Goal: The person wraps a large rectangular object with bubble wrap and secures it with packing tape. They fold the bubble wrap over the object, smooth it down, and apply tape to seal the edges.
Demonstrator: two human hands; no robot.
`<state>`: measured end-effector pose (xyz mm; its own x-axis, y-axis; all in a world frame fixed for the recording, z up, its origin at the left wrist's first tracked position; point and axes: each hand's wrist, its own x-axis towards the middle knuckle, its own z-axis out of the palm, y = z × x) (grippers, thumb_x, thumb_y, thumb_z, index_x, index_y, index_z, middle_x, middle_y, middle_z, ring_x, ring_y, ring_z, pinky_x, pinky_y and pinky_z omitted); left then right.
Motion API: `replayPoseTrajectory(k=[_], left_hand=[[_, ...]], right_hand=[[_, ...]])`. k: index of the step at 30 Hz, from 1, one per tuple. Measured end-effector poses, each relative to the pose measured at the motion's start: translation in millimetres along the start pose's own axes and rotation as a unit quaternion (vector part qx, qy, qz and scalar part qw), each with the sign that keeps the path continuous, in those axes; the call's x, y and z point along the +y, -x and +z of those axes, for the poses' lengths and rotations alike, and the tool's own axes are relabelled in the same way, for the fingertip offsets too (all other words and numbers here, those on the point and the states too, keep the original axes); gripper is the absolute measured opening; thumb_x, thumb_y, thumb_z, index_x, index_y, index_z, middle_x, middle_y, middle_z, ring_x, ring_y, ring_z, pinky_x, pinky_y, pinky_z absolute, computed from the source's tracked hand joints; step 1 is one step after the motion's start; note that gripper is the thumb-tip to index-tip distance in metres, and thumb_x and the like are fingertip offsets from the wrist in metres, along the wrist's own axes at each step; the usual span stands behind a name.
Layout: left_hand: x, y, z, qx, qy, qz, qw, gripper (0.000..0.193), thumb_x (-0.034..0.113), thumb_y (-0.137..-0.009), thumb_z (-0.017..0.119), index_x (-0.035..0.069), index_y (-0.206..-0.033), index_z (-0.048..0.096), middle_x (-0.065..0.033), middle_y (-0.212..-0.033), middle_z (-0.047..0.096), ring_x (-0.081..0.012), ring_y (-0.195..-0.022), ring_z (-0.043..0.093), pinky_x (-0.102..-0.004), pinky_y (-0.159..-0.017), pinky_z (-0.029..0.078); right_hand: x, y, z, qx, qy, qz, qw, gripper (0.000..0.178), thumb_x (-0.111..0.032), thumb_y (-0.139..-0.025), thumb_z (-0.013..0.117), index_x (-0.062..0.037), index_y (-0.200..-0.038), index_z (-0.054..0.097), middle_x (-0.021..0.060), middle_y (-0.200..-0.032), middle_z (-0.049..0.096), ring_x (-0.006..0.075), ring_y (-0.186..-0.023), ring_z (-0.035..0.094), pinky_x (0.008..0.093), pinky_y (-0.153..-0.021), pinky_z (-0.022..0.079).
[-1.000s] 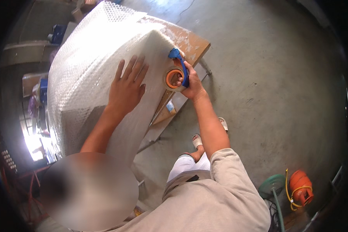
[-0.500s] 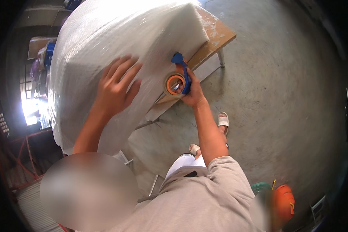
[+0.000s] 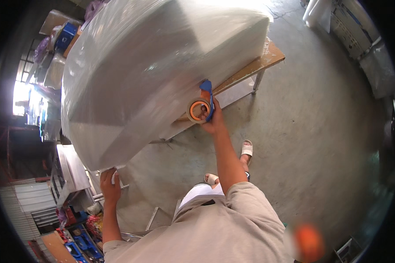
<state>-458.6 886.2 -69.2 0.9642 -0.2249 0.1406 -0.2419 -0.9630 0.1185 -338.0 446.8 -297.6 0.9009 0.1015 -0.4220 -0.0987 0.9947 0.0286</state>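
Note:
A large bulky bundle in translucent bubble wrap (image 3: pixel 131 83) rests on a wooden-topped table (image 3: pixel 250 68). My right hand (image 3: pixel 213 120) is closed round a blue and orange tape dispenser (image 3: pixel 207 98), its fingers reaching through the ring of the tape roll (image 3: pixel 191 113). The dispenser's blue head is close against the wrap near the table edge; whether it touches, I cannot tell. At the bundle's near left corner, my left hand (image 3: pixel 110 186) is closed on the edge of the bubble wrap, with a whitish bit showing by the thumb.
Metal table legs (image 3: pixel 258 82) stand beneath the top. Shelving with a blue box (image 3: pixel 66 36) and bagged goods is at the far left. Blue bins (image 3: pixel 81 241) lie low on the left. At the lower right is a blurred orange object (image 3: pixel 309 242). Plastic-covered equipment (image 3: pixel 355 39) stands far right.
My left hand has moved from above the wrap's side down to its near left corner and closed there. My right hand still holds the tape dispenser. The view has shifted.

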Motion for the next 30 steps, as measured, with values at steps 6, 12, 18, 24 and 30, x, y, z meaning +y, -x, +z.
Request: replayPoseTrajectory(k=[6,12,18,24,30], left_hand=[[-213.7,157.4,13.5,0.016,-0.019,-0.293,0.956,0.035,0.026,-0.104,0.057,-0.005,-0.104,0.073,-0.0199,-0.094,0.073,-0.0360,-0.088,0.069,-0.0432,-0.083,0.052],[-343.7,177.7,12.7,0.056,0.002,-0.307,0.950,0.041,0.032,-0.106,0.053,-0.003,-0.104,0.074,-0.0198,-0.095,0.074,-0.0316,-0.090,0.070,-0.0424,-0.081,0.052],[-413.4,82.1,16.7,0.092,0.130,-0.269,0.950,0.047,0.036,-0.110,0.045,-0.004,-0.114,0.071,-0.0195,-0.107,0.075,-0.0314,-0.102,0.070,-0.0401,-0.093,0.051],[-418.7,15.3,-11.9,0.019,0.097,-0.183,0.978,0.047,0.034,-0.111,0.044,-0.005,-0.120,0.068,-0.0202,-0.114,0.073,-0.0299,-0.107,0.069,-0.0386,-0.096,0.050],[-529.9,49.1,8.4,-0.027,0.157,-0.304,0.939,0.051,0.040,-0.110,0.045,-0.003,-0.117,0.071,-0.0152,-0.108,0.074,-0.0249,-0.102,0.068,-0.0363,-0.091,0.051]], right_hand=[[74.3,12.1,-0.2,0.006,0.026,-0.007,1.000,0.045,-0.054,-0.101,0.056,-0.0132,-0.086,0.066,0.0007,-0.062,0.059,0.0142,-0.047,0.052,0.0275,-0.045,0.045],[136.3,9.4,4.5,0.035,0.022,-0.043,0.998,0.044,-0.056,-0.098,0.058,-0.0149,-0.086,0.067,-0.0007,-0.059,0.057,0.0110,-0.048,0.052,0.0262,-0.044,0.044],[193.1,12.0,-22.2,0.010,0.058,-0.027,0.998,0.048,-0.056,-0.102,0.052,-0.0140,-0.087,0.068,0.0007,-0.060,0.060,0.0124,-0.045,0.052,0.0275,-0.044,0.045],[276.2,23.1,-40.7,-0.034,0.049,0.005,0.998,0.055,-0.059,-0.104,0.047,-0.0113,-0.085,0.068,0.0039,-0.058,0.061,0.0185,-0.042,0.055,0.0353,-0.054,0.051],[333.5,37.6,-30.9,0.032,0.071,-0.002,0.997,0.065,-0.063,-0.103,0.042,-0.0082,-0.078,0.065,0.0004,-0.047,0.050,0.0190,-0.041,0.055,0.0344,-0.065,0.054]])
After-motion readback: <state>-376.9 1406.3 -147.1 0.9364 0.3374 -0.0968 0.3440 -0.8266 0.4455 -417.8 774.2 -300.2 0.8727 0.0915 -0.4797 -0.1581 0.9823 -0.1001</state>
